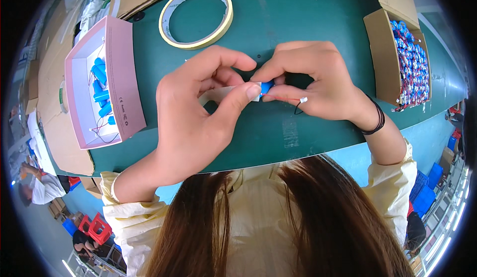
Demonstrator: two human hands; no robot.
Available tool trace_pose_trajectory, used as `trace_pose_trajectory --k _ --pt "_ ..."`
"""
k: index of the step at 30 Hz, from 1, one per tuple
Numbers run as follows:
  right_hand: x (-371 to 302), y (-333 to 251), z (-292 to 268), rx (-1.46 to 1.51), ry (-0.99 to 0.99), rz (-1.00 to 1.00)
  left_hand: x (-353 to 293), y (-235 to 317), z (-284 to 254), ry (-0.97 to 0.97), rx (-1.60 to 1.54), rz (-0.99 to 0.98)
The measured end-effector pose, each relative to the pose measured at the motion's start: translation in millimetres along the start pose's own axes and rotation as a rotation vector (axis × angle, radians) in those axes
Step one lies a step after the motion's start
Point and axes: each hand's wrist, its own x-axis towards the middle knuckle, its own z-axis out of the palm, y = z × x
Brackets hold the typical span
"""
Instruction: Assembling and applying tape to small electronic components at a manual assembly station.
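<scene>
A blue cylindrical battery is held between my two hands above the green table, mostly hidden by fingers. My right hand pinches its right end between thumb and fingertips. Thin red and black wires with a small white plug hang by the right thumb. My left hand presses a white strip between thumb and fingers against the battery's left end. Whether the strip is paper or tape I cannot tell.
A cream-coloured tape roll lies on the green table beyond my left hand. At left, a pink box holds several blue batteries with wires. A brown carton at right is packed with wired batteries. Cardboard lies along the left edge.
</scene>
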Motion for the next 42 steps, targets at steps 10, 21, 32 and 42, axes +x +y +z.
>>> trace_pose_trajectory --k 10,21,32,42 --pt "3 2 -4 0.143 -0.042 0.142 6 -10 3 -0.021 -0.234 -0.066" --pt "9 2 -12 0.345 -0.122 0.22 9 -8 -3 -0.075 -0.301 -0.12" --pt "0 7 -9 0.549 -0.032 0.304 3 -13 7 0.014 -0.356 -0.114" --pt "1 -5 -8 0.81 0.09 0.381 7 -13 8 0.068 -0.392 -0.079"
